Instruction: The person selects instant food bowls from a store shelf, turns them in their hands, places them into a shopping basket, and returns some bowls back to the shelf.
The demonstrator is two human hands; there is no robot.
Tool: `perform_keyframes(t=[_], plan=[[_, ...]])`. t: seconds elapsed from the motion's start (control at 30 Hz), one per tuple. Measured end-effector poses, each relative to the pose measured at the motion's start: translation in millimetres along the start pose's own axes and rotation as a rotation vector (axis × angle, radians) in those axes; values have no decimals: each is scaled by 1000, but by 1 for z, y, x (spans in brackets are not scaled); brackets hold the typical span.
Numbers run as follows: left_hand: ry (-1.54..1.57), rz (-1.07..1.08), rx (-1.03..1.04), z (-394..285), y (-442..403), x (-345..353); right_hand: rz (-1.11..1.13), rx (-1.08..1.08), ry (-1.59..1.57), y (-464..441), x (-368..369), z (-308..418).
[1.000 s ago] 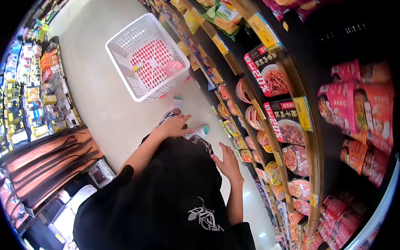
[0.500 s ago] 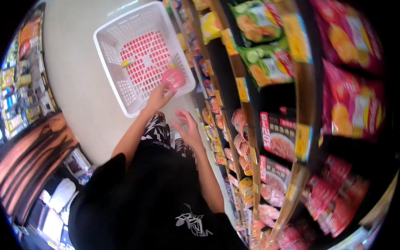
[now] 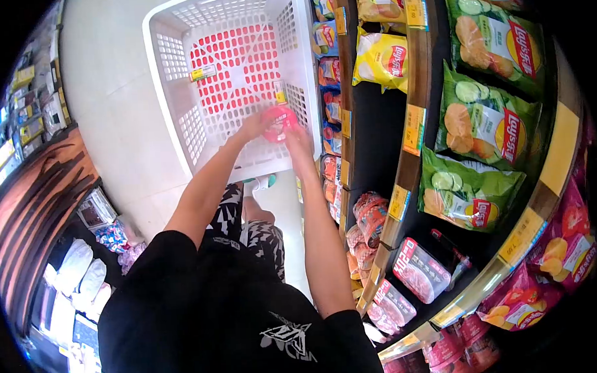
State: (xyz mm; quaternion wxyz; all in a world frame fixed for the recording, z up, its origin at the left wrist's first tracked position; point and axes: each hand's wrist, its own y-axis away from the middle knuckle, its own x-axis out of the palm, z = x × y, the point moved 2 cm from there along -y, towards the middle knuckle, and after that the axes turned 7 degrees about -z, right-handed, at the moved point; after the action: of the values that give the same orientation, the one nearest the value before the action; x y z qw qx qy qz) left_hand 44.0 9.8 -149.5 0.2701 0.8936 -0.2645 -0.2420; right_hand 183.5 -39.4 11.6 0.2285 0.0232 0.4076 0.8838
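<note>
A pink round-lidded tub (image 3: 278,124) is between my two hands, over the near right corner of the white plastic basket (image 3: 166,99). My left hand (image 3: 255,125) has its fingers closed on the tub's left side. On its right side my right hand (image 3: 298,138) grips the tub's edge, its fingertips partly blurred. The basket has a lattice bottom with red showing through, and a small yellow-and-white label (image 3: 202,73) lies inside it on the left. Another yellow tag (image 3: 280,92) shows just beyond the tub.
To the right, shelves hold green chip bags (image 3: 490,130), a yellow chip bag (image 3: 381,60), boxed meals (image 3: 421,271) and purple chip bags (image 3: 567,243). A shelf edge (image 3: 411,126) runs close beside the basket. More goods stand on the left beyond the floor (image 3: 111,94).
The basket appears nearer and larger. My left hand has gone from empty to holding the tub, and my right hand has moved forward from beside my body onto it.
</note>
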Motion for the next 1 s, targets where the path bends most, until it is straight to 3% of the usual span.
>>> perform_keyframes(t=[0.17, 0.2, 0.23, 0.33, 0.43, 0.6, 0.8, 0.87, 0.9, 1.0], plan=[[76, 14, 72, 7, 9, -17, -5, -90, 44, -23, 17, -42], [98, -32, 35, -24, 27, -34, -33, -162, 199, -30, 18, -57], [36, -51, 99, -13, 26, -35, -56, -202, 283, -24, 22, -50], [86, -87, 145, -11, 44, -71, -183, -474, 480, 15, 32, -30], [64, -80, 252, -38, 83, -111, -252, -651, 461, 49, 35, -36], [-80, 5, 267, -94, 167, -149, -89, -692, 479, 145, 20, -18], [-121, 58, 321, -125, 248, -126, -119, -721, 392, 265, -26, -35], [-303, 74, 317, -150, 277, -102, -256, -775, 424, 294, -47, -61], [-267, 76, 420, -164, 298, -84, -325, -791, 436, 308, -56, -74], [-483, 270, 452, -173, 328, -35, -535, -828, 317, 359, -89, -107]])
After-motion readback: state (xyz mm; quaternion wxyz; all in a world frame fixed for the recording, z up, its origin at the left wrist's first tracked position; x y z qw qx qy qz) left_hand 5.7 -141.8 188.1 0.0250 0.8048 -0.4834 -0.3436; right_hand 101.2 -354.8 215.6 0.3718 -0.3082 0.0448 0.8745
